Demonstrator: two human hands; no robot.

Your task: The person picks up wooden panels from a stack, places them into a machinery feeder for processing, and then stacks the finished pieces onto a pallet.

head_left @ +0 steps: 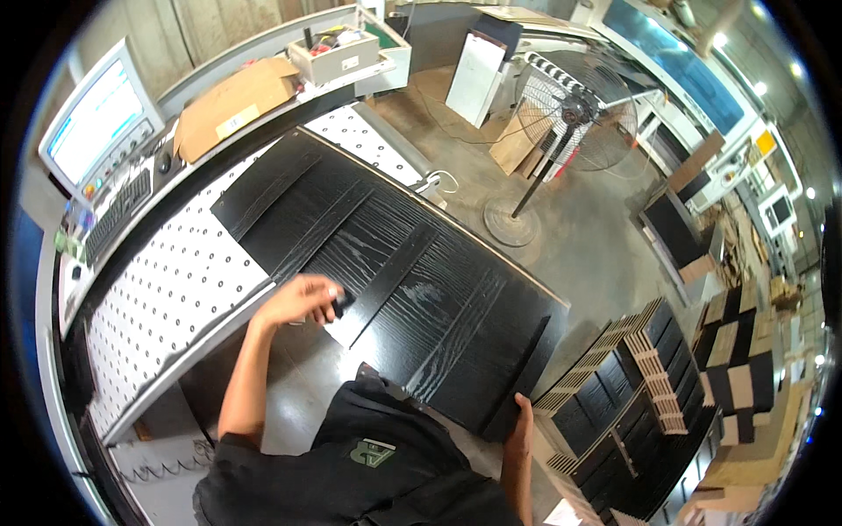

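Black wood-grain door panel (395, 280) lies flat and slantwise on a white perforated machine bed (167, 289), its far end overhanging toward the concrete floor (596, 245); it rests on the bed while both hands are on it, so the handling looks to be in mid-course rather than finished; whether it is being set down or taken up cannot be told from this view; the left hand (303, 301) rests on the panel's near long edge, fingers curled closed around a small dark object that is too small to make out; the right hand (524, 421) grips the panel's lower right corner, fingers wrapped under the edge and closed on it; to the right, stacks of similar black panels (640, 394) with pale wooden spacers stand on the floor, which suggests many pieces already stacked; a flattened brown cardboard box (232, 101) bearing a small yellow label lies on the counter (289, 110) beyond the bed; beside it sits an open white tray (333, 57) with a small white label on its side; a control screen (96, 118) glows at far left above a dark keyboard (118, 210); a pedestal fan (570, 114) stands on the floor.
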